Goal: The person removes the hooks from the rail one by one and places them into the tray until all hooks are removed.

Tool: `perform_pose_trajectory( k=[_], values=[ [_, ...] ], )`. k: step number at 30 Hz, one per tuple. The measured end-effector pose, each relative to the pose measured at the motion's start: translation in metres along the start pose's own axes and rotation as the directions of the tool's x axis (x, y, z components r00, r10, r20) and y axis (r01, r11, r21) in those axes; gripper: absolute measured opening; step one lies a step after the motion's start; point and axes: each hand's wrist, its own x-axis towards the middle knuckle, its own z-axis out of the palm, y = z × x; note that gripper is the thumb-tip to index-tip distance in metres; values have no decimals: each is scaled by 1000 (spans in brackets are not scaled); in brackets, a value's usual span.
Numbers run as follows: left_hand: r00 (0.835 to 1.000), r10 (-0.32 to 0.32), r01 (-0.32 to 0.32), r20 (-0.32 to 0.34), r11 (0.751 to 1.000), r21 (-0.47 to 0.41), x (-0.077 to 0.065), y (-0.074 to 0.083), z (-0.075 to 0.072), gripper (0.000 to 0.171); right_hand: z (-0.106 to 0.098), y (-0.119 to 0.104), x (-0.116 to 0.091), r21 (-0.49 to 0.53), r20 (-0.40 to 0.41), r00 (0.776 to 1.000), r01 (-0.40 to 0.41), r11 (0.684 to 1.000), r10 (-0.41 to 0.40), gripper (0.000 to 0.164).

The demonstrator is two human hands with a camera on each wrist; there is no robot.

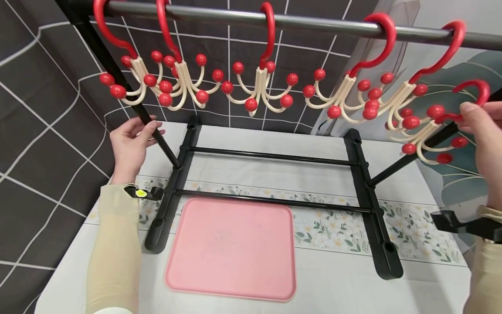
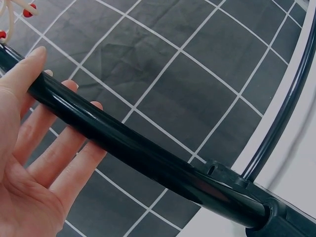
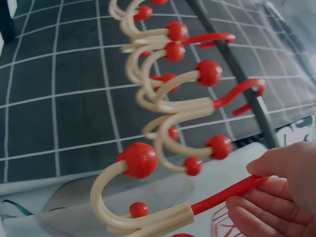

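My left hand (image 1: 131,146) loosely holds the slanted black left post (image 1: 166,148) of a rack, thumb in front and fingers behind it in the left wrist view. At the far right, my right hand (image 1: 486,131) pinches the red hook of a cream multi-arm hanger (image 3: 168,219) with red ball tips. This hanger is off the bar, below and right of the others. Several hangers of the same kind hang by red hooks from the dark top bar (image 1: 235,16), such as the middle hanger (image 1: 260,83) and the rightmost hung one (image 1: 401,93).
The rack's black base feet (image 1: 378,235) and crossbars (image 1: 270,199) stand on a white table cover (image 1: 333,283) with a floral band. A pink tray (image 1: 231,248) lies in front of the lower crossbar. A dark tiled-pattern backdrop (image 1: 43,144) rises behind and to the left.
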Motion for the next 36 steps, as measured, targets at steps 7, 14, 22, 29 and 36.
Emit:
perform_pose_trajectory(
  k=[7, 14, 22, 29, 36],
  values=[
    [1000, 4, -4, 3, 1000, -1, 0, 0, -1, 24, 12, 8, -21, 100, 63, 997, -48, 994, 42, 5],
    [1000, 1, -1, 6, 1000, 21, 0, -1, -2, 26, 42, 26, -48, 38, 249, 968, -1, 999, -9, 26],
    [1000, -2, 2, 6, 1000, 30, 0, 0, -2, 25, 71, 32, -76, 89, 391, 915, 67, 994, -96, 24],
    [1000, -23, 23, 13, 1000, -4, 0, 0, -2, 26, 92, 30, -96, 194, 443, 880, 92, 977, -171, 16],
    [1000, -16, 16, 15, 1000, 6, 1, 0, -3, 26, 111, 19, -118, 301, 525, 835, 3, 954, -168, 18]
  ],
)
